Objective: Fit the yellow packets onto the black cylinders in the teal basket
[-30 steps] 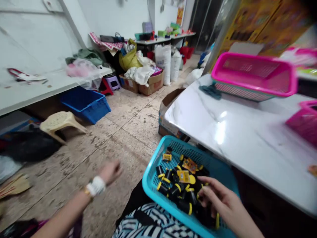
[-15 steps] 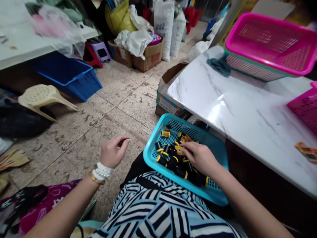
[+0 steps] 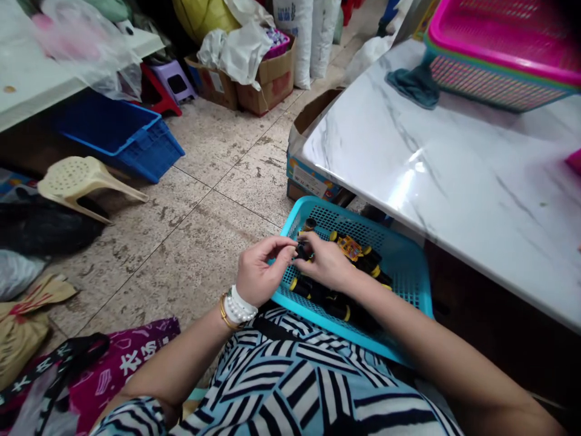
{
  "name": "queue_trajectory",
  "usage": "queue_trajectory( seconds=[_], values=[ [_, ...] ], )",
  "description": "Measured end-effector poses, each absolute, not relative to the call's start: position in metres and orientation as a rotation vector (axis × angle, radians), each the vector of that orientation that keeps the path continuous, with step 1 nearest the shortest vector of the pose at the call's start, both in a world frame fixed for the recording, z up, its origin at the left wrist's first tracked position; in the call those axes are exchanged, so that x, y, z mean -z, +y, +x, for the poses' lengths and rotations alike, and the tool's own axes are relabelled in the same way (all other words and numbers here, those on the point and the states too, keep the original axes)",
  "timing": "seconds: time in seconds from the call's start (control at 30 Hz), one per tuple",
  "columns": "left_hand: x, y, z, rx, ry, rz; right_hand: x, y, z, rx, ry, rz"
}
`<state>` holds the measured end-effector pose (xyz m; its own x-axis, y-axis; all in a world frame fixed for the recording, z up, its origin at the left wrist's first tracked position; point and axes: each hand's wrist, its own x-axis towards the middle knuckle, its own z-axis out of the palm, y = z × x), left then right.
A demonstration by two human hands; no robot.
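A turquoise plastic basket (image 3: 411, 290) rests across my lap, holding several small black cylinders with yellow rims (image 3: 324, 297) and a printed orange-yellow sticker sheet or piece (image 3: 350, 247). My left hand (image 3: 265, 269), with white and gold bracelets at the wrist, is over the basket's left rim, its thumb and forefinger pinched together; what they hold is too small to make out. Directly beside it, above the basket, my right hand (image 3: 325, 261) curls its thumb and fingers around a small dark piece, apparently a black cylinder (image 3: 302, 251). The fingertips of both hands nearly meet.
A marble-patterned table (image 3: 363, 139) stands at the right with stacked pink and green baskets (image 3: 499, 72) and a dark cloth (image 3: 414, 86). Cardboard boxes (image 3: 313, 175) sit below its corner. At left are a cream stool (image 3: 75, 175), a blue crate (image 3: 149, 148) and bags.
My left hand has moved right to the basket's rim. My right hand has shifted left from the basket's middle, so the two come together. The view has tilted slightly downward.
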<state>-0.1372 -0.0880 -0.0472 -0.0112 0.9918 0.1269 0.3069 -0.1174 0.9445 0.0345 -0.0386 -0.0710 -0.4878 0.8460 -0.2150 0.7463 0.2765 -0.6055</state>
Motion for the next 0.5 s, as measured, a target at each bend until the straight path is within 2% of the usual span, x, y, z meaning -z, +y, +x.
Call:
queue_trajectory(
  seconds=[0.13, 0.2, 0.33, 0.5],
  values=[
    [0.045, -0.091, -0.134, -1.094, 1.396, 1.665, 0.054, -0.034, 0.065, -1.769, -1.536, -1.532],
    [0.043, -0.092, -0.126, -0.998, 1.362, 1.77, 0.049, -0.039, 0.073, -2.041, -1.165, -1.439],
    [0.045, -0.096, -0.106, -0.859, 1.346, 1.877, 0.051, -0.065, 0.072, -2.138, -0.674, -1.336],
    [0.05, -0.1, -0.096, -0.787, 1.245, 1.866, 0.053, -0.096, 0.065, -2.122, -0.348, -1.231]
  ],
)
